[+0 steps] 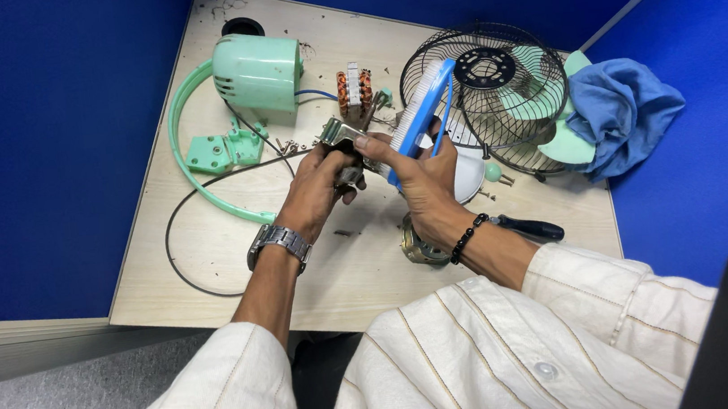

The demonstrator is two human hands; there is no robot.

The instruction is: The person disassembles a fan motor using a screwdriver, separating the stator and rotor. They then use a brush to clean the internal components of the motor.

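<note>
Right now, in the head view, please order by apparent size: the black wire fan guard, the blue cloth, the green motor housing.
1. Black wire fan guard, largest.
2. Blue cloth.
3. Green motor housing; close to the cloth, so this order is unsure.

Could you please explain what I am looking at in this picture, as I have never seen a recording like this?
The single view comes from a camera on a person's head, looking down at their own hands over a pale wooden desk between blue partitions. The left hand grips a small metal part; the right hand holds a blue brush against it. Around them lie a green fan motor housing, a copper-wound motor core, a black wire fan guard, a blue cloth and a black cable.
</note>
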